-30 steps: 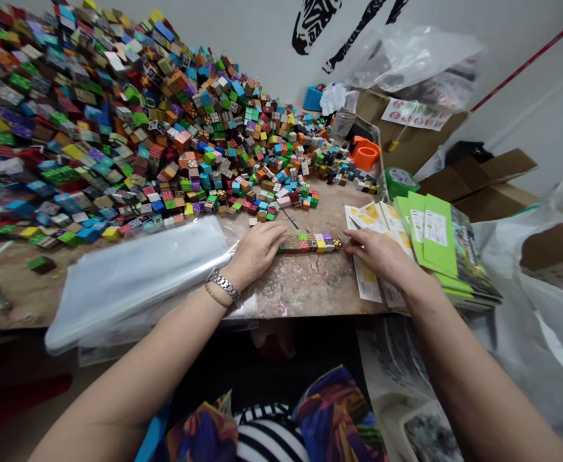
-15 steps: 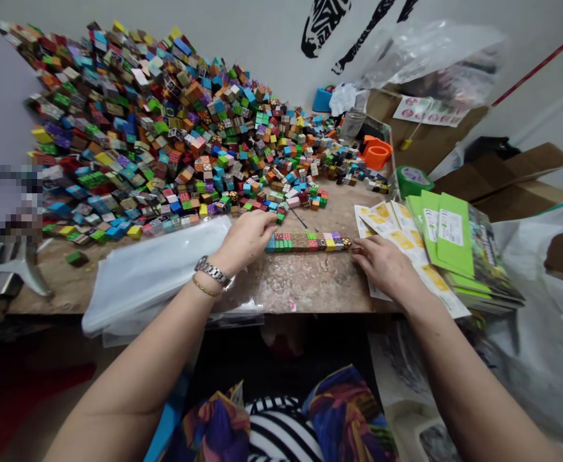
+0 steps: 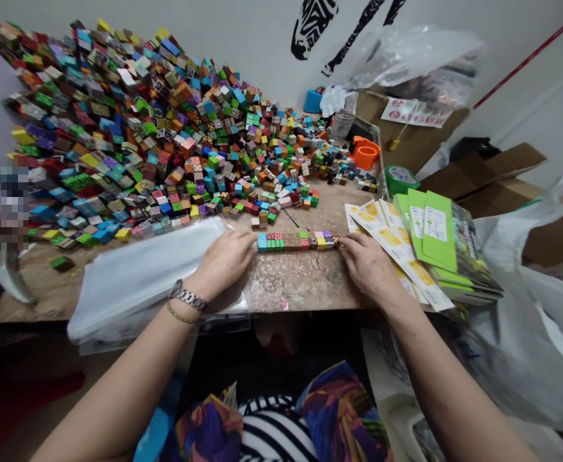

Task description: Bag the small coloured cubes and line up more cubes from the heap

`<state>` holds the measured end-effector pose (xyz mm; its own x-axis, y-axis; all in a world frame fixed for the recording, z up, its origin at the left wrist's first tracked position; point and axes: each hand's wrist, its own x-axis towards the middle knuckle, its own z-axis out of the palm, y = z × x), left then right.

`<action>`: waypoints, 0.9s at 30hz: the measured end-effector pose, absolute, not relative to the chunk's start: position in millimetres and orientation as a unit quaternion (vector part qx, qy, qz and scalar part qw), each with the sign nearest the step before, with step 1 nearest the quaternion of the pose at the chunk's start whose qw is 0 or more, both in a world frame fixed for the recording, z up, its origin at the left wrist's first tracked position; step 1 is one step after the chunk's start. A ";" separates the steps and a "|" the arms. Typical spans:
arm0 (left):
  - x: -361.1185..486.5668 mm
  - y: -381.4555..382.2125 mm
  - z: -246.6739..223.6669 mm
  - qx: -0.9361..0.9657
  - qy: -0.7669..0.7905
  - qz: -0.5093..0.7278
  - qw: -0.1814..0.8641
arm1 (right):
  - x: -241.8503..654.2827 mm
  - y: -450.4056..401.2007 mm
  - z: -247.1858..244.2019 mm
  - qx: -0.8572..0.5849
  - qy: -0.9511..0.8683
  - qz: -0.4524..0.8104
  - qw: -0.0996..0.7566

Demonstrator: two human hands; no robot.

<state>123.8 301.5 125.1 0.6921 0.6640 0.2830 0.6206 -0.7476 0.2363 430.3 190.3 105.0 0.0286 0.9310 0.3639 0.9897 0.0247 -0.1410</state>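
Observation:
A narrow row of coloured cubes (image 3: 298, 242) lies lengthwise on the worn table (image 3: 305, 282), close to its front edge. At the row's left end, beside a light blue cube, my left hand (image 3: 228, 260) presses with its fingers together; a metal watch is on that wrist. My right hand (image 3: 365, 264) has its fingertips closed against the right end, by a dark patterned cube. The row is held between both hands. Behind it rises a large heap of mixed coloured cubes (image 3: 166, 135).
Clear plastic sleeves (image 3: 137, 273) lie under and beside the left forearm. White-and-yellow sheets (image 3: 397, 240) and green booklets (image 3: 438, 231) are at the right. Green tape (image 3: 401, 179), an orange holder (image 3: 365, 154) and a cardboard box (image 3: 497, 170) stand behind.
My left hand has moved from above the row's left part down to its left end, uncovering the light blue cube. The whole view has shifted slightly.

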 end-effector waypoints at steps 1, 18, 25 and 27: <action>123.8 299.9 123.1 0.915 0.356 0.181 0.057 | 429.0 190.1 105.8 -0.692 -0.694 -0.083 0.182; 119.5 285.5 101.5 0.901 0.369 0.225 0.029 | 401.7 191.3 113.3 -0.695 -0.697 -0.121 0.127; 119.7 284.1 99.7 0.908 0.362 0.210 -0.003 | 391.8 194.4 115.3 -0.695 -0.698 -0.110 0.136; 119.8 283.8 99.4 0.909 0.361 0.210 -0.010 | 388.1 195.8 115.5 -0.691 -0.703 -0.097 0.136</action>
<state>119.8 283.8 99.4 0.6511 0.6524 0.3878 0.6606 -0.7387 0.1336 388.1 195.8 115.5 -0.0080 0.9458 0.3247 0.9983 0.0261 -0.0513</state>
